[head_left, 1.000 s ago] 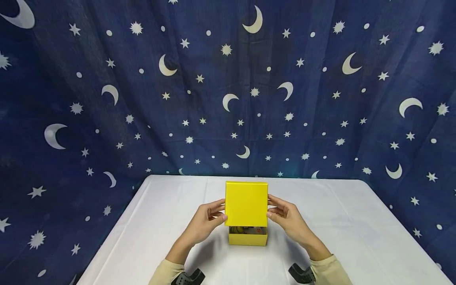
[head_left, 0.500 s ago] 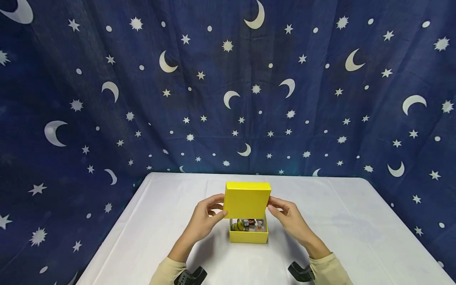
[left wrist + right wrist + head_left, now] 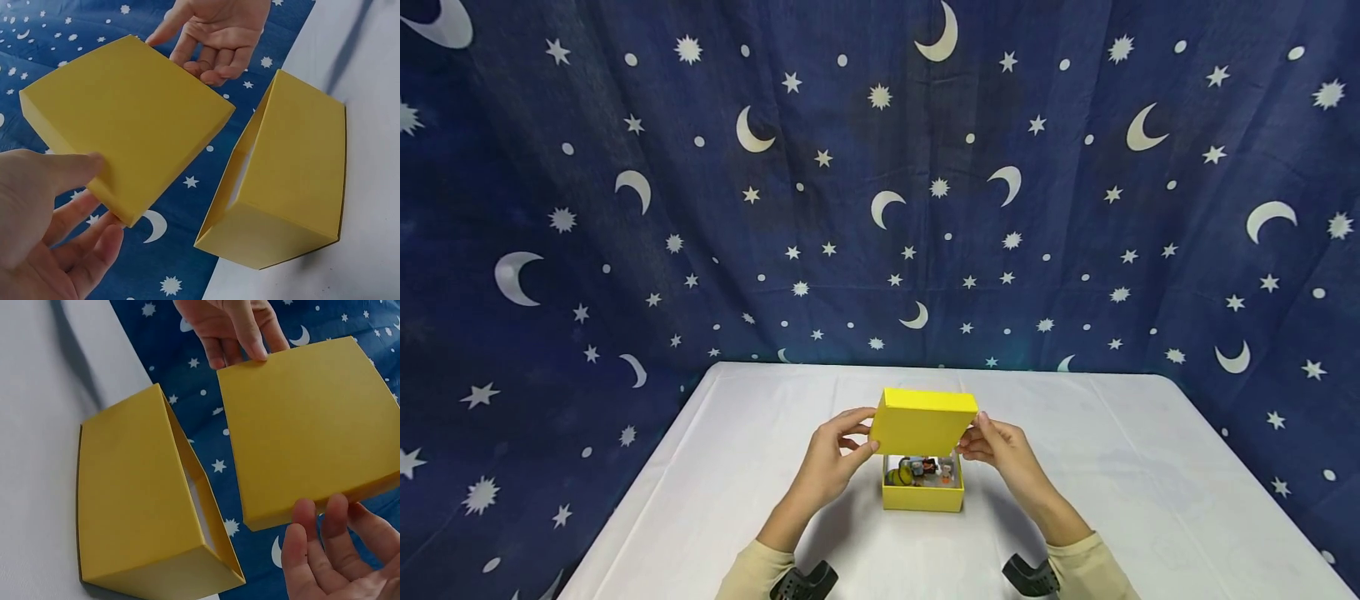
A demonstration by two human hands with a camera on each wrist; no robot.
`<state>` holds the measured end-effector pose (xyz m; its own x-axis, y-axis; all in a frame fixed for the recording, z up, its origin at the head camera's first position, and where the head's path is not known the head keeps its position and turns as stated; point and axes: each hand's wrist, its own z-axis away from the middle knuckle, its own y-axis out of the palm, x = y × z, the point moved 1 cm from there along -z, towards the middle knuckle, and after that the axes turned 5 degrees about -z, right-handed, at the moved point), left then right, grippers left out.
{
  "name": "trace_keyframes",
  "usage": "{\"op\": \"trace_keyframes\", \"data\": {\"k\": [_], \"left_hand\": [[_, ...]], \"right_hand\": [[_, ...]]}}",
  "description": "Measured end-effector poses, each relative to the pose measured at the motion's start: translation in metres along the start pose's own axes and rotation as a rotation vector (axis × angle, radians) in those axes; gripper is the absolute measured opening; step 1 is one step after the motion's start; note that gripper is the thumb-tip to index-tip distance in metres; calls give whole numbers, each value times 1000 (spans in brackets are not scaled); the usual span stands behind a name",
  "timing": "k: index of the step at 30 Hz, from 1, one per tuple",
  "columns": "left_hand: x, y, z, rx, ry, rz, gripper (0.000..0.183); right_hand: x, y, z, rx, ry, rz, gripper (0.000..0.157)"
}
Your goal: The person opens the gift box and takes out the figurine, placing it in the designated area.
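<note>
My left hand [image 3: 835, 458] pinches the left edge of a square yellow box lid [image 3: 922, 423], its thumb on the outer face and fingers behind, as the left wrist view shows. Fingertips of my right hand [image 3: 1007, 458] lie against the lid's opposite edge, and in the right wrist view the thumb [image 3: 369, 519] passes behind that edge. The lid is tilted up above the open yellow box base [image 3: 922, 498], which stands on the table. Inside the base, small figures [image 3: 919, 468] show, one of them yellow and green; the lid overlaps the box's far part.
A white cloth covers the table [image 3: 760, 417], which extends to both sides of the box. Behind it hangs a dark blue curtain [image 3: 850, 217] with moons and stars. Dark straps with cameras [image 3: 805, 581] sit at both wrists.
The lid has tilted further and shifted slightly right, its top side turning into view and more of the box's contents showing. The right thumb has moved up along the lid's edge.
</note>
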<state>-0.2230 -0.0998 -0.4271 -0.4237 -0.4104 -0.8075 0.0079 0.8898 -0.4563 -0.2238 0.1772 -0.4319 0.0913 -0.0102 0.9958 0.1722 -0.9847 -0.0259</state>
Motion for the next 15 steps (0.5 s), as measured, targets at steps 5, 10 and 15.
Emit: {"op": "trace_keyframes", "data": {"k": [5,10,15], "left_hand": [[0,0,0,-15,43,-8,40],[1,4,1,-62,85,-49,40],[3,7,2,-57,91,-16,37]], "right_hand": [[-4,1,0,5,17,-58,61],[-4,5,0,-29,28,-105,62],[-4,7,2,-25,-6,-174,62]]}}
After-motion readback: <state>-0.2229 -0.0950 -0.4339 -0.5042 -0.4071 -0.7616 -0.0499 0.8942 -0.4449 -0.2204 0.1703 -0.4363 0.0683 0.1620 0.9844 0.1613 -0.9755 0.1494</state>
